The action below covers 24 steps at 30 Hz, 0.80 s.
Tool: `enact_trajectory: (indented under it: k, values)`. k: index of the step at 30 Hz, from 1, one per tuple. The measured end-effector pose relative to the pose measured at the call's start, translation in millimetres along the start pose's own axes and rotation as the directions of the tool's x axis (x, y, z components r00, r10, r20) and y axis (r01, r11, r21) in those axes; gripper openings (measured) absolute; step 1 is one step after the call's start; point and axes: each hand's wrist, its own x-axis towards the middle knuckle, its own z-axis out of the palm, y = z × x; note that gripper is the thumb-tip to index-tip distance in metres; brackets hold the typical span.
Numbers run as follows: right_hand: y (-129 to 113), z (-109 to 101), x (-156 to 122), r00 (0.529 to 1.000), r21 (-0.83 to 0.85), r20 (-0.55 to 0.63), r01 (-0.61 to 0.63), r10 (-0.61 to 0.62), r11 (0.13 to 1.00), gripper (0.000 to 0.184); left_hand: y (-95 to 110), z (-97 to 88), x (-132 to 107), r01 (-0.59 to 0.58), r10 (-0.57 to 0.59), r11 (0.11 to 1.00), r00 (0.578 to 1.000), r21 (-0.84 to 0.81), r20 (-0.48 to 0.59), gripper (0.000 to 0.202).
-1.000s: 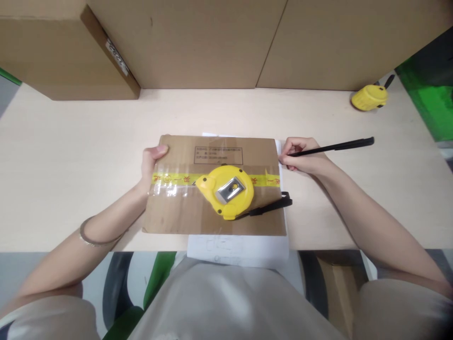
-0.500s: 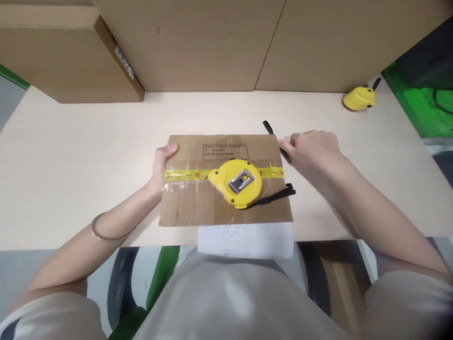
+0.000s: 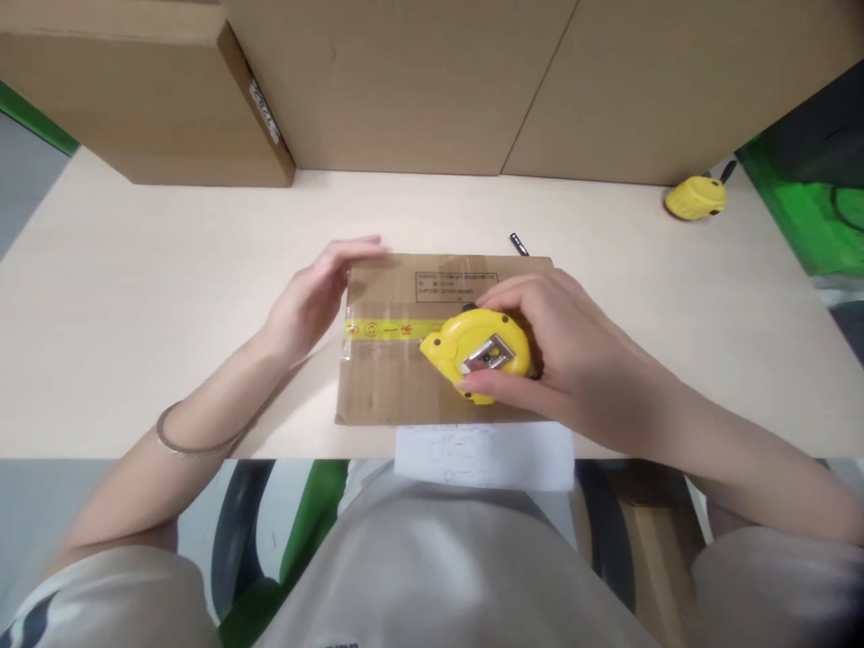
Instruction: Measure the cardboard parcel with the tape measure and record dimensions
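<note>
A flat cardboard piece (image 3: pixel 384 378) with yellow tape across it lies on the pale table (image 3: pixel 135 297), over a white sheet of paper (image 3: pixel 482 454). A yellow tape measure (image 3: pixel 476 353) with a metal clip sits on the cardboard. My right hand (image 3: pixel 567 355) wraps around the tape measure from the right, thumb below and fingers above. My left hand (image 3: pixel 314 301) hovers at the cardboard's upper left corner with fingers spread, holding nothing. The tip of a black pen (image 3: pixel 518 243) shows on the table just beyond the cardboard, the rest hidden by my right hand.
Large cardboard boxes (image 3: pixel 155 90) stand along the back of the table. A second yellow tape measure (image 3: pixel 695 196) lies at the far right. A green surface (image 3: pixel 810 207) sits to the right of the table. The table's near edge runs just below the cardboard.
My right hand put the black pen down on the table and moved left onto the yellow tape measure. My left hand let go of the cardboard's left edge and opened.
</note>
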Motion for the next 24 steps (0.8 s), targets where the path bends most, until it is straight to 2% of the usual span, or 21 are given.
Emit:
enact_trajectory:
  k: [2,3,7,9,10,12,13,15,17,19,22,24]
  values:
    - [0.1,-3.3,6.6,0.989,0.213,0.108,-0.123,0.102,0.969,0.049,2.9,-6.4,0.3,-0.01,0.003,0.998,0.994,0.06,0.112,0.055]
    - [0.5,-4.6,11.9,0.983,0.308,0.145,-0.149,0.108,0.94,0.051,3.0,-8.3,0.5,0.011,-0.021,0.998,0.989,0.068,0.146,0.059]
    - [-1.1,-5.9,45.3,0.988,0.643,0.141,-0.048,-0.057,0.765,0.046,-3.7,-8.5,0.8,0.099,-0.084,0.993,0.977,-0.065,0.197,0.063]
    - [-6.1,-2.8,64.2,0.985,0.692,0.092,0.04,-0.143,0.721,0.043,-9.5,-7.5,0.7,0.132,-0.104,0.983,0.974,-0.13,0.203,0.068]
    - [-9.5,-0.1,72.7,0.979,0.66,0.05,0.115,-0.196,0.743,0.041,-12.6,-7.5,0.7,0.131,-0.102,0.98,0.977,-0.147,0.19,0.068]
    - [-16.5,7.4,86.2,0.946,0.492,-0.023,0.292,-0.323,0.82,0.037,-18.7,-8.4,1.0,0.081,-0.066,0.985,0.992,-0.149,0.104,0.064]
    - [-19.5,11.9,90.8,0.929,0.395,-0.024,0.347,-0.368,0.851,0.034,-21.3,-9.1,1.3,0.04,-0.034,0.989,0.999,-0.141,0.042,0.059]
    - [-23.0,20.4,95.9,0.917,0.268,0.043,0.373,-0.397,0.888,0.031,-24.2,-9.8,2.2,-0.015,0.009,0.991,0.999,-0.134,-0.049,0.047]
    - [-22.1,25.4,95.9,0.919,0.213,0.101,0.354,-0.38,0.911,0.034,-23.9,-9.5,3.4,0.013,-0.014,0.988,1.0,-0.153,-0.005,0.045]
    - [-16.1,24.2,91.6,0.927,0.168,0.103,0.341,-0.361,0.925,0.039,-21.3,-9.0,4.8,0.054,-0.039,0.987,0.994,-0.15,0.107,0.042]
    - [2.9,9.5,75.3,0.958,0.109,0.052,0.275,-0.282,0.955,0.046,-17.1,-11.2,6.2,0.056,-0.04,0.996,0.979,-0.075,0.201,0.026]
    - [21.4,-7.2,55.9,0.978,0.091,0.028,0.205,-0.208,0.975,0.048,-15.6,-15.4,6.5,0.061,-0.056,0.998,0.97,-0.014,0.237,0.024]
